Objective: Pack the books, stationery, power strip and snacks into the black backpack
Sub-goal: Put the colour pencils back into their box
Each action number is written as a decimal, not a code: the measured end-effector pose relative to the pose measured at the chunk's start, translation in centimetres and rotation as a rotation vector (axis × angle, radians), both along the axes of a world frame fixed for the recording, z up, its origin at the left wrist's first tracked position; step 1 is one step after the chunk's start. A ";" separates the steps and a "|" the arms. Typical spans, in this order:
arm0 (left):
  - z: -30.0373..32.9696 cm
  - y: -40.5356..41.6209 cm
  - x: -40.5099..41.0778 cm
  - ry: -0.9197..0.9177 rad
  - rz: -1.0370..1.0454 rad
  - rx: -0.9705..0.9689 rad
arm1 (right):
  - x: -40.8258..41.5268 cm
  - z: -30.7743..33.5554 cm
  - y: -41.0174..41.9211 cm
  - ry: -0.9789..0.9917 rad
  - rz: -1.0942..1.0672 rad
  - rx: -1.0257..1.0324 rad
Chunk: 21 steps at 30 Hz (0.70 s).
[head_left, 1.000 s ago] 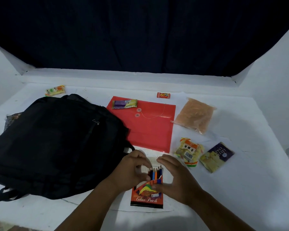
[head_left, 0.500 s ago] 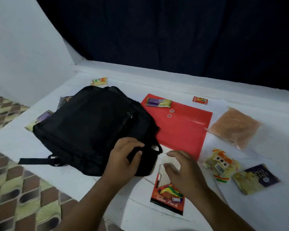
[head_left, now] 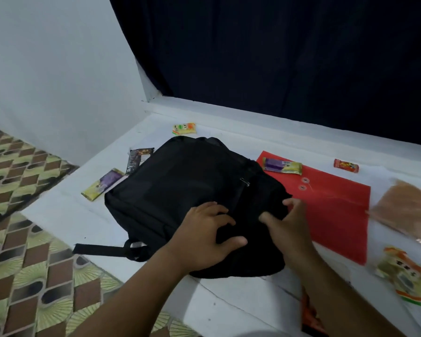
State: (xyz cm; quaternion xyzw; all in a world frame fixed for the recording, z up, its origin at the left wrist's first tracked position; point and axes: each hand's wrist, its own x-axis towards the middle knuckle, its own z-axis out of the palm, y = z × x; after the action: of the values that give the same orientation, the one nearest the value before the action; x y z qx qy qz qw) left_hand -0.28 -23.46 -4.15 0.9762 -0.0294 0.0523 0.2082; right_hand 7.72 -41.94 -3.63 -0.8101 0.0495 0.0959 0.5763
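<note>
The black backpack point(head_left: 180, 190) lies flat on the white surface, its zip pull point(head_left: 245, 182) on top. My left hand point(head_left: 204, 237) presses on its near edge with fingers spread. My right hand point(head_left: 286, 227) pinches the backpack's fabric beside it. A red envelope folder point(head_left: 336, 212) lies to the right, with a purple-yellow snack point(head_left: 282, 165) on its far corner. The colour pencil box point(head_left: 309, 312) shows only as an orange sliver beneath my right forearm. Other snacks lie around: a clear bag of brown snacks point(head_left: 408, 210), a yellow-orange pack point(head_left: 406, 276), a small red pack point(head_left: 346, 165).
Left of the backpack lie a dark wrapper point(head_left: 137, 158), a purple-yellow packet point(head_left: 102, 184) and a yellow-orange packet point(head_left: 184, 128) at the back. The white surface's edge point(head_left: 58, 229) drops to a patterned floor point(head_left: 22, 263) on the left. A dark curtain point(head_left: 277, 57) hangs behind.
Both hands left the colour pencil box and moved onto the backpack. The box was closed and stays on the surface. My view swung left.
</note>
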 end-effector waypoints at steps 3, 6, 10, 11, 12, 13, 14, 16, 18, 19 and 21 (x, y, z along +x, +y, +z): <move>1.6 1.2 0.3 -0.006 -0.065 -0.035 | 0.6 2.5 2.6 -0.034 -0.067 0.112; 3.4 1.9 -0.1 0.057 -0.082 -0.143 | 0.5 4.5 5.1 -0.075 -0.103 0.158; 4.7 2.1 -0.6 0.101 -0.017 -0.029 | 0.5 7.5 7.6 -0.078 -0.152 0.290; 5.0 2.0 -0.6 0.083 0.014 -0.018 | 0.6 8.3 8.1 -0.096 -0.149 0.297; 5.5 2.1 -0.5 0.032 0.038 -0.032 | 0.7 8.9 8.5 -0.117 -0.142 0.293; 5.9 2.3 -0.3 -0.039 0.052 -0.059 | 0.9 9.6 8.9 -0.135 -0.134 0.292; 6.6 2.5 -0.2 -0.113 0.052 -0.094 | 1.2 10.1 9.3 -0.151 -0.127 0.306; 7.7 3.4 0.4 -0.186 0.060 -0.192 | 1.6 11.1 10.1 -0.190 -0.114 0.353; 8.6 4.8 1.1 -0.231 0.130 -0.310 | 2.3 11.9 10.8 -0.235 -0.048 0.401; 9.0 5.6 1.4 -0.267 0.178 -0.381 | 2.5 12.2 11.1 -0.258 0.014 0.424; 9.8 7.1 1.9 -0.333 0.268 -0.557 | 3.1 12.2 11.0 -0.318 0.133 0.455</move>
State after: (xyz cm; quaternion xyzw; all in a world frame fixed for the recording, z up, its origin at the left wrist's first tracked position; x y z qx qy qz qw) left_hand 1.58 -16.37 5.63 0.8552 0.0807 0.2437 0.4502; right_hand 10.81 -30.93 8.62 -0.6661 -0.1176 0.0140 0.7364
